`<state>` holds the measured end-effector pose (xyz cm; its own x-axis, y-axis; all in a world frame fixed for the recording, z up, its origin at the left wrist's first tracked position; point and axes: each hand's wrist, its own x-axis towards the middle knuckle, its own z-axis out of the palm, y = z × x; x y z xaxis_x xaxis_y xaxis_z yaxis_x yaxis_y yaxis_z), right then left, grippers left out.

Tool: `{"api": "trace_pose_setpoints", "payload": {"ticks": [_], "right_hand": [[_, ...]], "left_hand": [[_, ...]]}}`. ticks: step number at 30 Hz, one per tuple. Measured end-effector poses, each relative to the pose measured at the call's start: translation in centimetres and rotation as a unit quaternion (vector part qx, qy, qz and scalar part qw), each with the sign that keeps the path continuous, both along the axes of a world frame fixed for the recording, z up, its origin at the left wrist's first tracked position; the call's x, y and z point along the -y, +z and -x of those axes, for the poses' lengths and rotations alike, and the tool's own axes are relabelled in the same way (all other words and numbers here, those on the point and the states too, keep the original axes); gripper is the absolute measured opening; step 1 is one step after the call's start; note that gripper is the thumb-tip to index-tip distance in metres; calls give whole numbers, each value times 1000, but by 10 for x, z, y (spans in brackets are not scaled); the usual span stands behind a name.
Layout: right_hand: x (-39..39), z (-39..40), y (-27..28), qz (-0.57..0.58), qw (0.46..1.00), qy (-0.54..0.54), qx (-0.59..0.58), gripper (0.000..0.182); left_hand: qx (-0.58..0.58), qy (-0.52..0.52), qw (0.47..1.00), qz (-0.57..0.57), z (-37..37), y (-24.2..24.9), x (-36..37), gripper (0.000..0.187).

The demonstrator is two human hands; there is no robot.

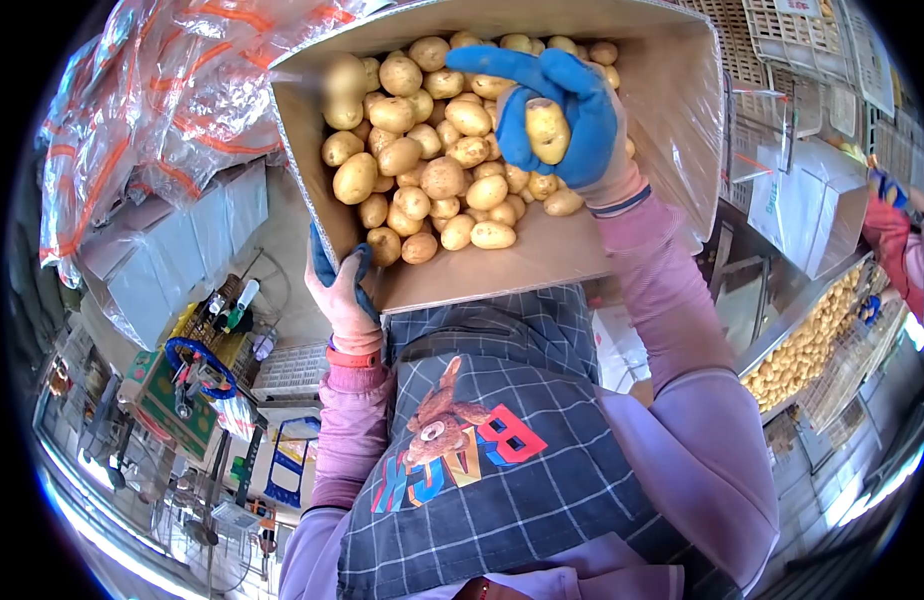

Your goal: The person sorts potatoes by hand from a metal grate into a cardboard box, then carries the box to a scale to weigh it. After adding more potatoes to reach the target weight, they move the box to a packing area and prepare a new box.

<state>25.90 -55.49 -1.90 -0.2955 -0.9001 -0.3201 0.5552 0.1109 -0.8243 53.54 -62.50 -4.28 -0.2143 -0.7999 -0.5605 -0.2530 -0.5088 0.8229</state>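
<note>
A checked apron [542,485] sits nearest; the left hand [339,288] clasps the carton [492,278]. The right hand [574,128] cups a potato [549,132], which a slackened grip might drop.

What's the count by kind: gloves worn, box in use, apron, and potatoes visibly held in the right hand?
Blue gloves: 2
Cardboard box: 1
Checked apron: 1
Held potato in the right hand: 1
Total: 5
Potatoes inside the box overlap too much to count.
</note>
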Motion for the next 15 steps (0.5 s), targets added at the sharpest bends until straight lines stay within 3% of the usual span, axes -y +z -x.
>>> {"api": "trace_pose_setpoints", "payload": {"ticks": [1, 2, 6, 9, 10, 15], "right_hand": [[0, -2, -1, 19, 999, 0, 45, 56], [-3, 1, 5, 20, 996, 42, -72, 57], [-4, 0, 0, 56, 996, 65, 21, 51], [-5, 1, -1, 39, 997, 66, -3, 44], [-6, -1, -16, 143, 950, 8, -279, 42], [-4, -4, -15, -34, 923, 30, -381, 39]], "left_hand": [[0, -3, 1000, 0, 0, -1, -1, 52], [3, 7, 1000, 3, 0, -1, -1, 52], [7, 4, 1000, 15, -1, -2, -1, 52], [9, 0, 1000, 24, 1, -2, -2, 52], [9, 0, 1000, 24, 2, -1, -2, 52], [14, 14, 1000, 20, 3, 0, -4, 51]]}}
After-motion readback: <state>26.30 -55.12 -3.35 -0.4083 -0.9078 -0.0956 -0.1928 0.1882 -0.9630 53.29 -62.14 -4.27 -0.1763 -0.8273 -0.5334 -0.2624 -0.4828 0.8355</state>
